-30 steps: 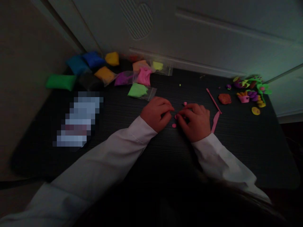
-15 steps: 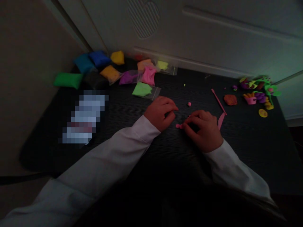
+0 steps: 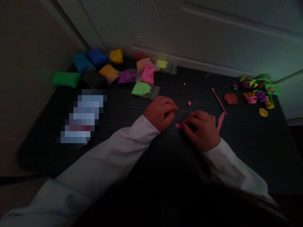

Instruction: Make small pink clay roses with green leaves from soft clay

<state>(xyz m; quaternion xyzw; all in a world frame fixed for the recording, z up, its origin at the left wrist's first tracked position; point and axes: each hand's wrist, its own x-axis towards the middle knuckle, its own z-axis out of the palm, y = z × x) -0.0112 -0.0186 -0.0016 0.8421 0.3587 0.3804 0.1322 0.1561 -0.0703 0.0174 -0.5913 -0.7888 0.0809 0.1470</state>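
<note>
Small flattened bits of pink modelling clay (image 3: 178, 125) lie side by side on the dark tabletop. My right hand (image 3: 202, 130) is closed over their right end, thumb and fingertips pinched on the clay and hiding part of it. To the left, my left hand (image 3: 161, 114) rests on the table with its fingers curved, a gap between thumb and forefinger and nothing seen in them. Just beyond the two hands sits a small pink clay lump (image 3: 189, 103). A pink clay knife (image 3: 221, 122) and a thin pink modelling stick (image 3: 219, 101) lie right of my right hand.
Bags of coloured clay, among them a light green one (image 3: 141, 89) and a green one (image 3: 66, 79), line the back left. A blurred-out phone-like object (image 3: 82, 116) lies left. Finished clay figures (image 3: 260, 94) and a reddish-brown clay slab (image 3: 230, 99) are at right.
My right hand has shifted slightly left, its fingertips covering more of the pink clay bits. My left hand stays where it was. The view has tilted a little.
</note>
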